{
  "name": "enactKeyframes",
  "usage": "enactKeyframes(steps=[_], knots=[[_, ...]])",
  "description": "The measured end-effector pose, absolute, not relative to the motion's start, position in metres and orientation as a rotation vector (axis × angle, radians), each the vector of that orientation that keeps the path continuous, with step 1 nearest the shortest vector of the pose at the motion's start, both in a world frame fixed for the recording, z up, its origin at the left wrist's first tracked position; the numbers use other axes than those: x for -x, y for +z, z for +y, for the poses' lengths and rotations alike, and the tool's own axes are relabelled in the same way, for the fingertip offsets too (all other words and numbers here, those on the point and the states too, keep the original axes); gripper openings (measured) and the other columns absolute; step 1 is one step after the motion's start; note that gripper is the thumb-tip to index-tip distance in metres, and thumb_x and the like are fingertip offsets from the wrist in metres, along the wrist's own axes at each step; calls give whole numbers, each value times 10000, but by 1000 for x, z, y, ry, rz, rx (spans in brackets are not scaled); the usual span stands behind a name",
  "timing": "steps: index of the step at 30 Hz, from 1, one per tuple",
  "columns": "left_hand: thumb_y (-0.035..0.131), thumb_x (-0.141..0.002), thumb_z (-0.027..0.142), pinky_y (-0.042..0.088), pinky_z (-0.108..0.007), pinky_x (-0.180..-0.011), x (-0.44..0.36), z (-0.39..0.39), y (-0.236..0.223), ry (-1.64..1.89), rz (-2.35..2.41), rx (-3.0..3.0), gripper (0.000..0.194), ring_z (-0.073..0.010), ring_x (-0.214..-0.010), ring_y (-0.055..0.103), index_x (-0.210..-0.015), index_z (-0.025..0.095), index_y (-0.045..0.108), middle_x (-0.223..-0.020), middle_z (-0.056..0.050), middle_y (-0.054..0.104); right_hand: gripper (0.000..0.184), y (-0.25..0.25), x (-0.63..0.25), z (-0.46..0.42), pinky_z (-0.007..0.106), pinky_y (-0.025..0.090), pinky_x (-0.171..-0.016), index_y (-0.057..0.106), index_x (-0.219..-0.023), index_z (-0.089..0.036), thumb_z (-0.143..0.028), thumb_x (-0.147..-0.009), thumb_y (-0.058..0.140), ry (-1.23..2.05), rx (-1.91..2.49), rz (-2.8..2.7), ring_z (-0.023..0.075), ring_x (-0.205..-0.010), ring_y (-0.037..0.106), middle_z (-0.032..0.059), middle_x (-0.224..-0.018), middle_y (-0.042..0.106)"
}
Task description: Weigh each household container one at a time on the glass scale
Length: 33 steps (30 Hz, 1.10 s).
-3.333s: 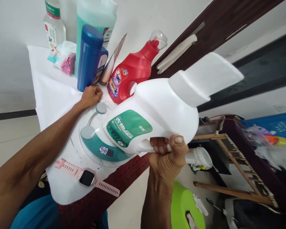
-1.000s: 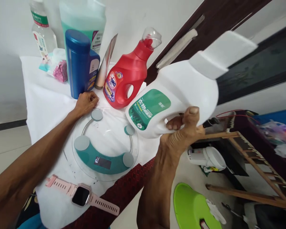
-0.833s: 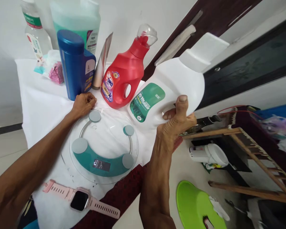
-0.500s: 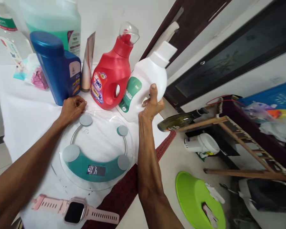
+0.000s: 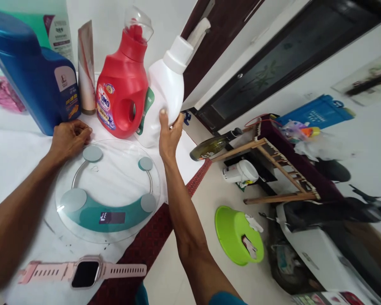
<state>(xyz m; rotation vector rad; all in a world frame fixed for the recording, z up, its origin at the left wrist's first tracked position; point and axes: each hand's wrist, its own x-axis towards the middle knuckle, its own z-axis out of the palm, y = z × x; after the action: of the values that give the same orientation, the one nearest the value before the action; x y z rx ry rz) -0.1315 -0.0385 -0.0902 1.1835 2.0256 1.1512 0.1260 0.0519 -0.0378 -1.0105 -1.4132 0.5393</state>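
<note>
My right hand (image 5: 170, 137) grips the white detergent bottle (image 5: 169, 87), thumb against its near side. The bottle is upright with a slight tilt, and its green label is partly hidden behind the red OMO detergent bottle (image 5: 123, 80). My left hand (image 5: 70, 137) rests on the white cloth with fingers curled and nothing visible in them, close to the foot of the blue bottle (image 5: 44, 80). In front of both hands lies a round glass scale (image 5: 114, 220) with a lit display. A tan tube (image 5: 87, 72) stands between the blue and red bottles.
A pink smartwatch (image 5: 85, 273) lies near the table's front edge. Behind the blue bottle is a large jug of green liquid (image 5: 59, 29). A dark green bottle (image 5: 214, 146) stands past the table's right side. On the floor are a lime basin (image 5: 224, 237) and a white bucket (image 5: 241, 171).
The view has swung right, so the table things sit further left. My right hand still holds the white bottle, now closer against the red one. My left hand stays by the blue bottle.
</note>
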Motion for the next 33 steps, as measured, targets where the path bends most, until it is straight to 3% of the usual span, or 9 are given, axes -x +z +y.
enactKeyframes(steps=[4, 7, 10, 13, 17, 21, 26, 30, 33], knots=[[643, -852, 355, 544, -276, -725, 133, -36, -93, 1140, 2023, -1184, 153, -171, -663, 675, -841, 204, 670, -740, 2, 733, 720, -41, -188, 38, 652, 460, -1225, 555, -1471, -215, -648, -933, 759, -40, 1168, -1414, 346, -1475, 537, 190, -1508, 564], [639, -822, 353, 543, -283, -718, 134, -33, -95, 1138, 2045, -1169, 175, -176, -654, 676, -859, 188, 687, -757, -20, 730, 900, -41, -250, 43, 736, 312, -1315, 433, -1611, -190, -616, -907, 799, -395, 1467, -1263, 427, -1644, 330, 259, -1694, 380], [638, -815, 368, 539, -289, -720, 136, -32, -97, 1144, 2048, -1191, 202, -189, -669, 688, -872, 184, 697, -758, -26, 723, 1139, -43, -295, 56, 709, 286, -1346, 263, -1705, -128, -551, -847, 881, -355, 1701, -1062, 442, -1689, 249, 320, -1745, 280], [639, -822, 371, 542, -293, -734, 136, -33, -97, 1131, 2069, -1209, 202, -195, -676, 698, -865, 184, 703, -743, -23, 718, 1261, -52, -312, 71, 707, 344, -1324, 220, -1714, -99, -507, -766, 943, -107, 1840, -971, 451, -1685, 284, 340, -1749, 291], [648, -830, 346, 545, -286, -733, 134, -34, -95, 1119, 2080, -1201, 176, -183, -658, 686, -861, 183, 706, -738, -15, 722, 1062, -70, -314, 92, 589, 442, -1301, 373, -1612, -114, -436, -766, 928, 100, 1773, -1027, 362, -1560, 511, 295, -1677, 459], [652, -848, 337, 548, -276, -722, 134, -34, -96, 1137, 2081, -1203, 172, -172, -642, 673, -865, 177, 714, -752, -14, 738, 802, -78, -314, 105, 538, 600, -1138, 521, -1406, -140, -405, -754, 907, 247, 1675, -962, 312, -1248, 716, 196, -1371, 700], [663, -853, 337, 552, -269, -735, 136, -34, -102, 1166, 2039, -1208, 177, -168, -657, 674, -888, 175, 725, -757, -13, 746, 758, -80, -313, 90, 525, 653, -1048, 558, -1279, -176, -448, -672, 920, 291, 1507, -940, 298, -1136, 741, 137, -1237, 728], [658, -871, 304, 543, -268, -720, 135, -34, -103, 1172, 2017, -1200, 162, -167, -662, 679, -899, 162, 731, -792, -32, 763, 856, -78, -303, 47, 563, 586, -1159, 567, -1305, -202, -574, -625, 932, 261, 1262, -1045, 272, -1159, 726, 83, -1267, 717], [660, -890, 279, 543, -267, -721, 133, -35, -101, 1179, 2021, -1202, 156, -158, -660, 671, -917, 148, 741, -818, -40, 774, 666, -62, -284, 6, 559, 588, -1139, 649, -1199, -199, -582, -718, 906, 341, 1154, -1190, 262, -1089, 743, 54, -1138, 728]])
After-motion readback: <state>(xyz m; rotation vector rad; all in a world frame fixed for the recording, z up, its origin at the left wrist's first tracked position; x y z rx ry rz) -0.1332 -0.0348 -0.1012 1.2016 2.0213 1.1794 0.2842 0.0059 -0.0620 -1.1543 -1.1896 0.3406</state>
